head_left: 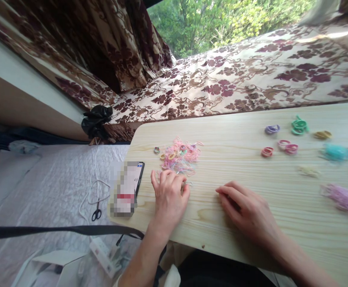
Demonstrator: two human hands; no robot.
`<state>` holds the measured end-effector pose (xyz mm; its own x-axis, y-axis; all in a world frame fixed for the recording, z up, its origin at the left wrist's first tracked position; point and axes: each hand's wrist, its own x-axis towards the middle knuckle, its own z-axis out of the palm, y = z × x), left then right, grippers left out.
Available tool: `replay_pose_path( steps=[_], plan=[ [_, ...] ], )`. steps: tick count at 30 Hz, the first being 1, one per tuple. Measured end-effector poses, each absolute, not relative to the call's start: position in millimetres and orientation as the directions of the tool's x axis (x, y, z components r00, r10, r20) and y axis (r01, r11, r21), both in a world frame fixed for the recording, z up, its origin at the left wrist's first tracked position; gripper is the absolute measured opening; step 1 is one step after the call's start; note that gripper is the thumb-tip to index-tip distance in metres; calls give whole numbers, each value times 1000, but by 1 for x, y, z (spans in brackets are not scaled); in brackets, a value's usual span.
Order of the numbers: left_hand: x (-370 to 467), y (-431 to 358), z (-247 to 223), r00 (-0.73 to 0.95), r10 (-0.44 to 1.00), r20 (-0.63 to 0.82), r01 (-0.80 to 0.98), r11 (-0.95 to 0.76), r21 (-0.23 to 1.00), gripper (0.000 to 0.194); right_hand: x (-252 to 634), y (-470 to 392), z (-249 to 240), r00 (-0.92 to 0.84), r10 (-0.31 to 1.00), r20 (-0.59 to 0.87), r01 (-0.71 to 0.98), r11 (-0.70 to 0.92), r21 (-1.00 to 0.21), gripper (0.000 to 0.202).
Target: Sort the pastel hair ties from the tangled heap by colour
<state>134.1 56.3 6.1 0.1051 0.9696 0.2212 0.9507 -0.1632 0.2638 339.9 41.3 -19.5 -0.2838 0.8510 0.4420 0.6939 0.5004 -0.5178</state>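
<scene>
On the light wooden table lies a loose pile of mostly pink bands (pixel 180 153), with a few yellow, green and pale blue ones among them. My left hand (pixel 171 193) reaches over the near edge of this pile, fingers bent and apart, fingertips down at the bands; a small band shows beside its thumb. No band is visibly gripped. To the right, my right hand (pixel 247 205) rests on the bare wood with its fingers together and curled, and nothing shows in it. A small dark multicoloured band (pixel 156 150) sits left of the pile.
A phone (pixel 127 189) lies at the table's left edge. Sorted bands lie at the right: purple (pixel 272 129), green (pixel 299 125), tan (pixel 323 134), red (pixel 267 152), turquoise (pixel 336 152), lilac (pixel 345 199). Scissors (pixel 96 213) and a white cable (pixel 86 199) are on the bed.
</scene>
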Motion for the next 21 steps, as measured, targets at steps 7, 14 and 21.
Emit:
replay_pose_path(
  steps=[7, 14, 21],
  plan=[
    [136, 56, 10, 150, 965, 216, 962, -194, 195, 13, 340, 41, -20, -282, 866, 413, 697, 481, -532, 20],
    [136, 57, 10, 160, 968, 195, 965, -194, 174, 14, 340, 41, -19, -285, 863, 417, 698, 485, -527, 20],
    [138, 58, 8, 165, 962, 219, 960, -207, 186, 17, 340, 41, -19, -278, 875, 396, 704, 466, -536, 21]
  ],
)
